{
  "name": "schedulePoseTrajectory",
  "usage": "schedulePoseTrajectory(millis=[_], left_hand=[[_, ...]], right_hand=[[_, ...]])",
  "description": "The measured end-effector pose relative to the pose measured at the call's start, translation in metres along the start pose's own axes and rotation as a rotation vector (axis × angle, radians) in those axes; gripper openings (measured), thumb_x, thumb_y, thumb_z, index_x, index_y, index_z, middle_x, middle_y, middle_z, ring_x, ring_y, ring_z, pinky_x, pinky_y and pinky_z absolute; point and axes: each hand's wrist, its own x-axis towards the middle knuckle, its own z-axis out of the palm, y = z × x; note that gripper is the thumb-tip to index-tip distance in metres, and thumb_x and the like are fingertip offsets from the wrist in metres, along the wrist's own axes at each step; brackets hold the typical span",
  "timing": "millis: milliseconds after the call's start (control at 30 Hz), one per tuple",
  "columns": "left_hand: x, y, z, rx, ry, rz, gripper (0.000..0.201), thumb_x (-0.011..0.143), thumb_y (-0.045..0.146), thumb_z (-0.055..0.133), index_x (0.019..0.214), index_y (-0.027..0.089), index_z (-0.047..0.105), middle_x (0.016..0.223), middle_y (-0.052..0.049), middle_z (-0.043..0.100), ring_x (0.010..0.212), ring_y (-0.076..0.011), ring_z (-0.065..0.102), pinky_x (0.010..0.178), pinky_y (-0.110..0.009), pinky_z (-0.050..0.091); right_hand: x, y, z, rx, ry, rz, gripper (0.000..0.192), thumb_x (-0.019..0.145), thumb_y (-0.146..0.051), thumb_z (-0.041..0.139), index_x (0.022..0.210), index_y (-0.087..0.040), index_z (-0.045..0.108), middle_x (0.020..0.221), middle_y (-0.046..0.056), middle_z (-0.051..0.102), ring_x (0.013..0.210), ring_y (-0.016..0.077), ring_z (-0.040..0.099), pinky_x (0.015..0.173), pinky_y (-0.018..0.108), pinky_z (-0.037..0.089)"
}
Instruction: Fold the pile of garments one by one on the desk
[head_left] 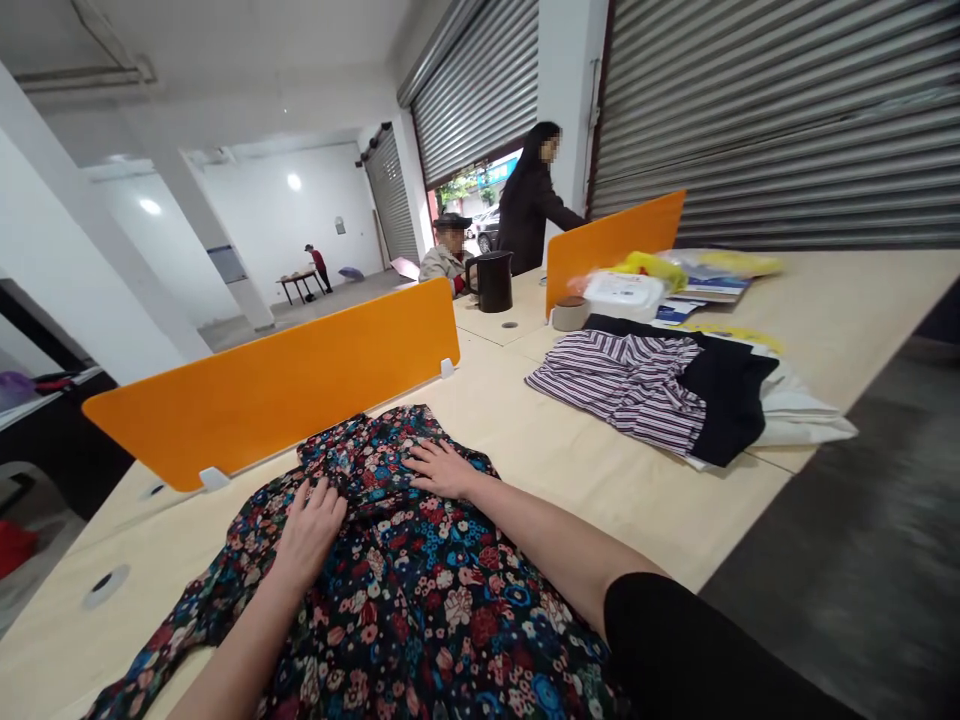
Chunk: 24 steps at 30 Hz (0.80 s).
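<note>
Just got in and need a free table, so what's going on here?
A person has a dark floral garment spread on the pale wooden table, with both hands flat on it near its top: the left hand and the right hand. An orange divider stands just behind. Further along lie a striped garment and a dark one, untouched. Other people are at the far end, near a black kettle.

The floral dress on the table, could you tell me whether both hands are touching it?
Touching: the head view shows the left hand and the right hand lying flat on the floral dress, with no gap visible.
</note>
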Motion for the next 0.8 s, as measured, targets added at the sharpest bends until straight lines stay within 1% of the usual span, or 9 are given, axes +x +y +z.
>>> schedulePoseTrajectory(millis=[133, 233, 300, 367, 433, 533, 667, 733, 800], left_hand=[[-0.034, 0.009, -0.018, 0.045, -0.231, -0.168, 0.035, 0.087, 0.007, 0.031, 0.094, 0.018, 0.064, 0.088, -0.011, 0.067, 0.096, -0.026, 0.062, 0.103, -0.05, 0.032], [-0.037, 0.008, -0.036, 0.03, -0.332, -0.382, 0.037, 0.089, 0.008, 0.025, 0.104, 0.014, 0.059, 0.089, -0.014, 0.065, 0.083, -0.0233, 0.064, 0.089, -0.043, 0.041], [-0.028, 0.006, -0.039, -0.03, -0.294, -0.444, 0.039, 0.09, 0.008, 0.023, 0.111, 0.014, 0.055, 0.097, -0.015, 0.064, 0.089, -0.0242, 0.063, 0.086, -0.041, 0.043], [-0.015, 0.007, -0.032, -0.115, -0.237, -0.434, 0.038, 0.091, 0.011, 0.025, 0.116, 0.016, 0.053, 0.109, -0.015, 0.061, 0.102, -0.0246, 0.059, 0.088, -0.039, 0.043], [-0.004, 0.01, -0.018, -0.175, -0.224, -0.434, 0.035, 0.092, 0.016, 0.031, 0.119, 0.02, 0.052, 0.115, -0.012, 0.059, 0.107, -0.0232, 0.056, 0.088, -0.036, 0.044], [0.004, 0.014, 0.008, -0.205, -0.258, -0.494, 0.03, 0.089, 0.018, 0.042, 0.116, 0.022, 0.054, 0.114, -0.009, 0.06, 0.105, -0.0217, 0.055, 0.085, -0.034, 0.045], [-0.002, 0.014, 0.022, -0.194, -0.228, -0.606, 0.029, 0.088, 0.02, 0.048, 0.117, 0.018, 0.053, 0.121, -0.011, 0.056, 0.112, -0.0228, 0.05, 0.09, -0.034, 0.043], [-0.013, 0.012, 0.019, -0.18, -0.2, -0.671, 0.03, 0.091, 0.025, 0.044, 0.12, 0.018, 0.05, 0.121, -0.011, 0.054, 0.112, -0.0227, 0.049, 0.089, -0.034, 0.043], [-0.035, 0.01, 0.01, -0.17, -0.179, -0.722, 0.03, 0.093, 0.029, 0.041, 0.119, 0.018, 0.05, 0.12, -0.011, 0.054, 0.111, -0.0222, 0.049, 0.089, -0.033, 0.043]], right_hand=[[-0.001, -0.002, 0.003, -0.012, -0.004, 0.023, 0.057, 0.094, -0.057, 0.032, 0.144, -0.03, 0.038, 0.154, 0.006, 0.029, 0.142, 0.0299, 0.018, 0.113, 0.055, 0.013], [0.0, 0.0, 0.009, -0.006, 0.006, 0.035, 0.058, 0.094, -0.057, 0.031, 0.144, -0.03, 0.038, 0.154, 0.005, 0.029, 0.142, 0.0312, 0.018, 0.112, 0.057, 0.013], [0.001, 0.003, 0.013, -0.005, 0.01, 0.029, 0.057, 0.094, -0.057, 0.031, 0.144, -0.03, 0.038, 0.153, 0.005, 0.03, 0.142, 0.0311, 0.019, 0.112, 0.057, 0.013], [0.001, 0.004, 0.015, -0.007, 0.01, 0.024, 0.057, 0.094, -0.057, 0.031, 0.143, -0.031, 0.039, 0.153, 0.004, 0.03, 0.141, 0.0301, 0.02, 0.112, 0.057, 0.014], [0.0, 0.005, 0.017, -0.02, 0.011, 0.031, 0.057, 0.093, -0.058, 0.031, 0.143, -0.033, 0.039, 0.153, 0.002, 0.031, 0.141, 0.0295, 0.021, 0.112, 0.057, 0.014], [-0.003, 0.006, 0.022, -0.073, 0.021, 0.068, 0.058, 0.092, -0.061, 0.029, 0.143, -0.035, 0.038, 0.153, 0.001, 0.031, 0.14, 0.0306, 0.022, 0.111, 0.061, 0.014], [-0.002, 0.01, 0.031, -0.136, 0.05, 0.08, 0.059, 0.092, -0.061, 0.023, 0.143, -0.036, 0.037, 0.152, 0.001, 0.033, 0.139, 0.0311, 0.024, 0.109, 0.064, 0.017], [-0.002, 0.012, 0.034, -0.147, 0.057, 0.072, 0.059, 0.091, -0.06, 0.022, 0.143, -0.037, 0.038, 0.151, 0.0, 0.034, 0.139, 0.0307, 0.025, 0.109, 0.063, 0.018], [-0.002, 0.013, 0.035, -0.152, 0.056, 0.069, 0.059, 0.091, -0.06, 0.022, 0.143, -0.036, 0.038, 0.151, 0.0, 0.035, 0.139, 0.0301, 0.025, 0.109, 0.062, 0.019]])
